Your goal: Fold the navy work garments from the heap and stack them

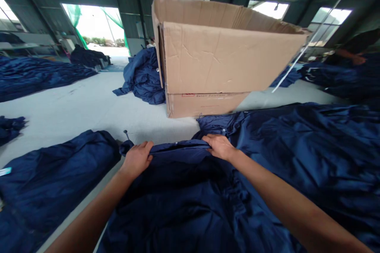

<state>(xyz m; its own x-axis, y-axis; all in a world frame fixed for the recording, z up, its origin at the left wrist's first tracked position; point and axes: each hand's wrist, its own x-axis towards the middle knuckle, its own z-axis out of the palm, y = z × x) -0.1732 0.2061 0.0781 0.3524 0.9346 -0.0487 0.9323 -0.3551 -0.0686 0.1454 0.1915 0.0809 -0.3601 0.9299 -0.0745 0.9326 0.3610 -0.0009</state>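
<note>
**Both hands pinch the upper edge of a navy cloth**

Left to right, a strip of bare pale surface (74, 114) runs from the far pile (38, 75) past a rolled bundle (59, 174) to the cardboard box (234, 59), leaving open room beyond the left hand (135, 161). The navy cloth (178, 217) lies at the near side of the surface, in front of the box. The left fingers (147, 148) pinch one end of its top edge; the right hand (219, 147) pinches the other, close against a broad heap (311, 154) that leaves little space on that side.

The bundle and the heap are cut off by the frame. Dark folds hide the cloth's inside, and the surface's near edge is out of sight. Lettering on the box is partly covered by its upper panel; a person's hand (358, 60) at far right is dim.

The surface looks matt; whether it is a tabletop or floor, I cannot tell. Behind are a bright doorway (96, 27), green netting (74, 17), windows (332, 16) and a slanting pole (316, 33).
</note>
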